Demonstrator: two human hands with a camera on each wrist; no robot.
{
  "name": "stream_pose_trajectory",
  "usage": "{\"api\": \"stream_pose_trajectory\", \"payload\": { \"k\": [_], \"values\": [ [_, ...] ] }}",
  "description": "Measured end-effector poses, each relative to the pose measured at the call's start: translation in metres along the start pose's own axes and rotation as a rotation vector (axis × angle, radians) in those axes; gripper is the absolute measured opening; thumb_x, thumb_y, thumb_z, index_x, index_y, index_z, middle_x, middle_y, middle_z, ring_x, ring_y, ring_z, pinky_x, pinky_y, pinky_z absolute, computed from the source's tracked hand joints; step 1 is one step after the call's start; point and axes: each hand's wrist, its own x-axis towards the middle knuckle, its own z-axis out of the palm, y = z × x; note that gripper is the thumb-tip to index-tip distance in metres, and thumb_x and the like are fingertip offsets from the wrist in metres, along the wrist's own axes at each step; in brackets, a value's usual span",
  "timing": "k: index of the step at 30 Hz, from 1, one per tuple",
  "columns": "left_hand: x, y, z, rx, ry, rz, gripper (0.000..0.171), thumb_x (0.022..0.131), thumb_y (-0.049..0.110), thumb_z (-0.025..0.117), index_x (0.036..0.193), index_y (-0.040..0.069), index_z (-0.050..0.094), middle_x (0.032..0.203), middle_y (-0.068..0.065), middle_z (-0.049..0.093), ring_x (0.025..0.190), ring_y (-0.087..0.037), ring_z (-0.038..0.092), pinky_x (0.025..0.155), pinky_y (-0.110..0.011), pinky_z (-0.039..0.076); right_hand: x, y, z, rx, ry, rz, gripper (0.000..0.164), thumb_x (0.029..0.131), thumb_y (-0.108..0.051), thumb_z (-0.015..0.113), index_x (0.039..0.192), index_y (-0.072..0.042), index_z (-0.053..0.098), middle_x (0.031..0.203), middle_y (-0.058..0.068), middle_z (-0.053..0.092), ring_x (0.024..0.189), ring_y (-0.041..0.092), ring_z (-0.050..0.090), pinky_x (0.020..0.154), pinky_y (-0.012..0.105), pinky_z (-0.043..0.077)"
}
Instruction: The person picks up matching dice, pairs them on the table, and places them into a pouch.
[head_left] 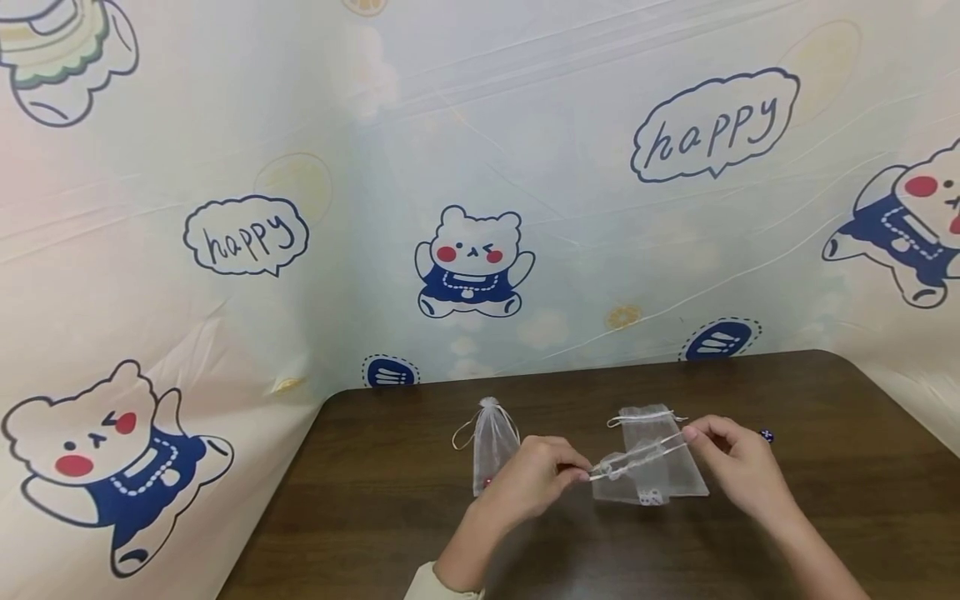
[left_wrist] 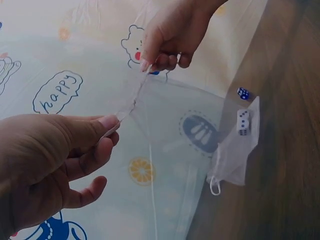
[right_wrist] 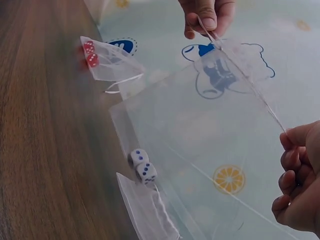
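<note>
Between my two hands hangs a sheer white drawstring pouch [head_left: 611, 489], its top edge stretched at a slant. My left hand [head_left: 531, 477] pinches one end of its drawstring between thumb and fingers. At the other end, my right hand [head_left: 744, 468] pinches the white cord. White dice [right_wrist: 142, 167] with blue dots sit at the bottom of this pouch. Beneath and behind it, another sheer pouch [head_left: 647, 427] lies flat on the table.
Beyond my left hand lies a closed sheer pouch [head_left: 491, 440] holding red dice [right_wrist: 90, 54]. A blue die [head_left: 766, 436] rests on the dark wooden table [head_left: 360, 517] beside my right hand. A printed cloth [head_left: 570, 208] hangs behind the table.
</note>
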Motion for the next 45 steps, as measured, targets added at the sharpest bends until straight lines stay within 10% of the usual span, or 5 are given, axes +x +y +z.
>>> {"api": "stream_pose_trajectory", "payload": {
  "k": [22, 31, 37, 41, 45],
  "values": [
    [-0.010, -0.020, -0.004, 0.085, 0.240, 0.005, 0.004, 0.082, 0.002, 0.067, 0.079, 0.004, 0.070, 0.077, -0.001, 0.064, 0.072, -0.007, 0.059, 0.063, -0.011, 0.045, -0.005, 0.003, -0.002, -0.031, 0.276, 0.160, 0.012, 0.085, -0.011, 0.066, 0.076, -0.004, 0.065, 0.056, -0.009, 0.047, 0.055, 0.003, 0.039, 0.050, 0.018, 0.030],
    [-0.010, -0.022, -0.003, 0.121, 0.318, 0.035, 0.006, 0.080, -0.001, 0.069, 0.077, 0.004, 0.069, 0.076, -0.001, 0.063, 0.071, -0.009, 0.059, 0.064, -0.012, 0.045, -0.005, 0.001, 0.003, 0.160, 0.397, 0.325, 0.018, 0.086, -0.015, 0.066, 0.082, 0.002, 0.068, 0.063, -0.016, 0.056, 0.057, 0.005, 0.042, 0.050, 0.018, 0.032],
    [-0.009, -0.023, -0.002, 0.123, 0.317, 0.039, 0.006, 0.080, 0.000, 0.068, 0.078, 0.005, 0.069, 0.077, 0.000, 0.063, 0.071, -0.008, 0.059, 0.063, -0.012, 0.045, -0.006, 0.011, 0.006, 0.856, 0.287, 0.212, 0.016, 0.092, -0.006, 0.055, 0.081, -0.004, 0.066, 0.075, -0.004, 0.058, 0.071, 0.009, 0.045, 0.063, 0.019, 0.035],
    [-0.008, -0.023, -0.002, 0.137, 0.317, 0.023, 0.006, 0.081, -0.001, 0.068, 0.080, 0.005, 0.069, 0.078, -0.001, 0.063, 0.071, -0.008, 0.059, 0.063, -0.011, 0.045, -0.005, 0.020, 0.006, 1.580, -0.129, 0.016, 0.035, 0.101, -0.002, 0.024, 0.086, 0.003, 0.055, 0.078, 0.007, 0.040, 0.072, 0.019, 0.035, 0.064, 0.026, 0.025],
    [-0.006, -0.022, -0.001, 0.147, 0.348, -0.023, 0.005, 0.080, -0.001, 0.069, 0.078, 0.003, 0.069, 0.077, -0.002, 0.063, 0.070, -0.010, 0.059, 0.063, -0.013, 0.046, -0.005, 0.027, 0.008, 1.984, -0.511, 0.020, 0.045, 0.100, -0.010, 0.004, 0.093, 0.004, 0.046, 0.087, 0.011, 0.034, 0.081, 0.023, 0.031, 0.072, 0.031, 0.022]
  ]
}}
